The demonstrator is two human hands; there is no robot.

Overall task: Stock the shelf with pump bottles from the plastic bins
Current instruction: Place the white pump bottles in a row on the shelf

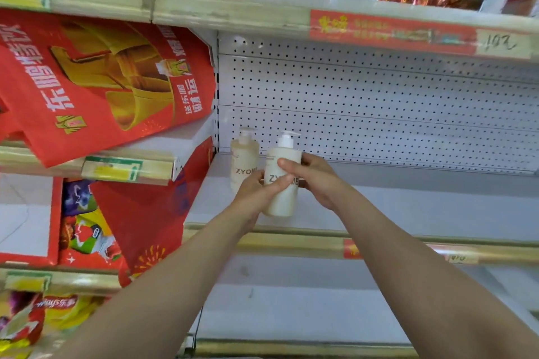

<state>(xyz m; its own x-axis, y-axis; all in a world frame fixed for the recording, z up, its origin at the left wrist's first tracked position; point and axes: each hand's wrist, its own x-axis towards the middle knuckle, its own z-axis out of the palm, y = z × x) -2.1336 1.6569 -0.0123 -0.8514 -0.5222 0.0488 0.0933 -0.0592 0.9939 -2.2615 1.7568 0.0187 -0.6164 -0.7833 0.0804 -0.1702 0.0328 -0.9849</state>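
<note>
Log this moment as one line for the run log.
step: placing | left hand, right hand: both grip held pump bottle | shelved pump bottle: upright, left rear of shelf

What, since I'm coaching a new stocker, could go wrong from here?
The held bottle, gripped by the left hand and right hand, is close beside the standing bottle; sliding it back could knock that one over.
It is near the front edge of the shelf; released there, it might tip off.
</note>
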